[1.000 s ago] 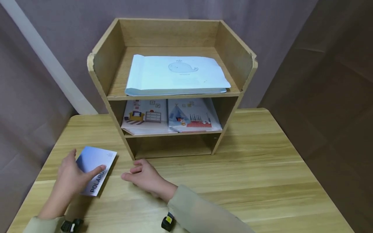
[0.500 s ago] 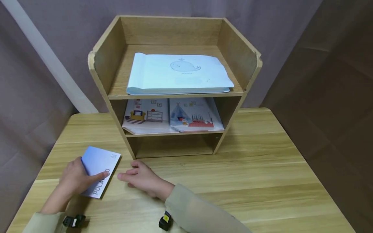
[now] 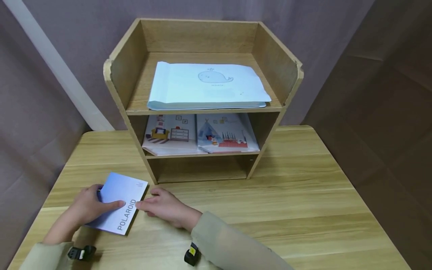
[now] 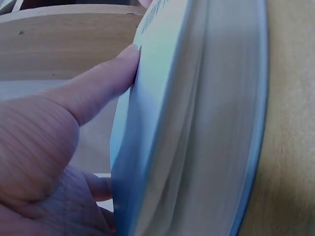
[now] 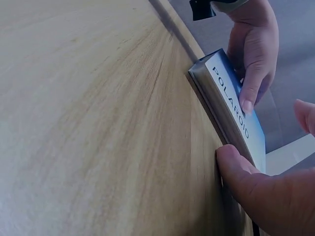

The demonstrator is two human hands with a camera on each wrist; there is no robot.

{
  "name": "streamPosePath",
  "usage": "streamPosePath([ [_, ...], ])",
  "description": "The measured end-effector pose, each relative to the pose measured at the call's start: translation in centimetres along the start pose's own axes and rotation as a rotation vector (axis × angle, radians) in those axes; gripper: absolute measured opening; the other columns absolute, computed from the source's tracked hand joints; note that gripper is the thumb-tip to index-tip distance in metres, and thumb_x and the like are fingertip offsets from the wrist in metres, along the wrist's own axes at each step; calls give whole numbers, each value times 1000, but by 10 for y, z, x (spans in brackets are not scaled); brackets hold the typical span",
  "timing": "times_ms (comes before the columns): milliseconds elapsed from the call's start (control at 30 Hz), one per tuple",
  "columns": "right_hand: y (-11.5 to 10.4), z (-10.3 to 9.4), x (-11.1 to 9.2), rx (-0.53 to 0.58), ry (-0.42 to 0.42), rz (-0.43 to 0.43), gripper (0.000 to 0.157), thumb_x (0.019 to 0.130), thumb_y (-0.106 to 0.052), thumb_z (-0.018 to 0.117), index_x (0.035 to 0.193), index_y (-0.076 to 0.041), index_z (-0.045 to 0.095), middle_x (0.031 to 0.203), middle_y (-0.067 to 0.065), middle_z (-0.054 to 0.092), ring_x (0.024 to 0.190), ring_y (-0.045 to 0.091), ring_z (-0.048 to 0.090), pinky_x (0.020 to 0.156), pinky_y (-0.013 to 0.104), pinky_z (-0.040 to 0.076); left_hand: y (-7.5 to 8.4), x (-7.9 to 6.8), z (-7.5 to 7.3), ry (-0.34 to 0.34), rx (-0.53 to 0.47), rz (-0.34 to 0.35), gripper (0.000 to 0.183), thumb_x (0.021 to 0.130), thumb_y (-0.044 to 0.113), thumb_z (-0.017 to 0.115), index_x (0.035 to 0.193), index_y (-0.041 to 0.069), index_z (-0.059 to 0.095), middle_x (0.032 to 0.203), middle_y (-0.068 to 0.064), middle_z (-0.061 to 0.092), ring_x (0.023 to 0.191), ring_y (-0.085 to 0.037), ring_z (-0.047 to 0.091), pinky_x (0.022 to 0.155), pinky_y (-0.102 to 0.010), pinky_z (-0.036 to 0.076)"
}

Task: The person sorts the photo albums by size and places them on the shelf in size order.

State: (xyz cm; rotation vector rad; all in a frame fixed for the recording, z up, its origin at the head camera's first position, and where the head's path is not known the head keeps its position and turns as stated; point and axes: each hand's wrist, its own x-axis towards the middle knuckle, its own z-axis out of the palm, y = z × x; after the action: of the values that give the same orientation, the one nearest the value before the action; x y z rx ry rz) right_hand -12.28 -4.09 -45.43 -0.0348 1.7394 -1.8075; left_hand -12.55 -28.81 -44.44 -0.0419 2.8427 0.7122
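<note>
A blue-and-white book (image 3: pixel 123 185) marked POLAROID lies at the left front of the table. My left hand (image 3: pixel 86 206) grips it by the left side, thumb pressed on the cover and fingers around the far left edge. Thick page edges of the book (image 4: pixel 226 123) fill much of the left wrist view, beside the left thumb (image 4: pixel 101 83). At the book's right edge is my right hand (image 3: pixel 168 208), its thumb tip right at the cover's side. In the right wrist view, the right thumb (image 5: pixel 236 167) and a finger stand apart around the book's near end.
Behind the hands stands a wooden shelf unit (image 3: pixel 199 37). A pale book with a whale drawing (image 3: pixel 209 92) lies on its top level, and picture books (image 3: pixel 224 131) lie on the middle one. The wooden table (image 3: pixel 303 210) reaches to curtains behind and beside it.
The left hand has closed onto the book and shifted it right, toward the right hand. The right hand has moved slightly left, and its thumb is now at the book's edge.
</note>
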Motion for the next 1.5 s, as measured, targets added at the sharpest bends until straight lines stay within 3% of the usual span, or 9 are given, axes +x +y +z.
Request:
streamPosePath([
  [200,1,-3,0,6,-78,-10,79,87,-22,74,150,-6,29,115,10,65,100,17,64,90,34,52,6,-1,-5,-132,-151,-79,106,74,63,74,130,-19,36,120,-37,51,101,-40,54,81,-50,49],
  [533,6,-4,1,-89,-44,-61,80,84,-14,77,150,-16,32,119,7,65,98,14,64,90,31,51,9,-3,-8,-173,-195,-122,103,77,61,72,127,-22,37,113,-32,55,96,-34,55,79,-45,51],
  [733,7,-4,0,-142,13,-45,74,84,-13,77,147,-21,38,121,7,62,103,17,61,91,33,49,9,-5,-9,-215,-222,-130,102,80,61,69,129,-22,37,115,-31,55,96,-32,56,80,-46,52],
  [967,7,-4,-1,-195,34,-51,68,86,-10,73,145,-21,40,111,1,64,96,12,62,88,31,50,0,-8,-12,-266,-263,-149,94,86,61,62,130,-18,40,111,-22,56,103,-33,51,84,-48,48],
  [1133,10,-6,-4,-226,25,-75,64,89,-11,70,144,-19,40,104,-1,64,91,9,61,86,29,49,-5,-10,-14,-325,-276,-174,84,87,60,61,121,-15,44,104,-15,56,99,-30,50,81,-45,48],
  [1233,10,-7,-7,-257,31,-79,63,89,-14,70,145,-20,40,103,-2,64,92,8,61,87,29,49,-5,-14,-12,-363,-371,-186,80,89,54,62,121,-16,41,99,-13,59,93,-26,56,78,-42,52],
  [1367,8,-10,-12,-310,36,-77,62,91,-18,69,145,-21,40,105,-4,64,94,7,60,88,30,49,-6,-19,-8,-412,-544,-177,84,92,43,64,131,-21,25,99,-15,63,89,-24,62,77,-40,56],
  [1500,5,-14,-16,-344,40,-102,57,92,-22,67,144,-22,42,104,-5,63,94,8,60,88,30,49,-5,-23,-5,-430,-649,-132,86,93,34,65,137,-20,14,108,-19,62,94,-28,65,78,-43,57],
])
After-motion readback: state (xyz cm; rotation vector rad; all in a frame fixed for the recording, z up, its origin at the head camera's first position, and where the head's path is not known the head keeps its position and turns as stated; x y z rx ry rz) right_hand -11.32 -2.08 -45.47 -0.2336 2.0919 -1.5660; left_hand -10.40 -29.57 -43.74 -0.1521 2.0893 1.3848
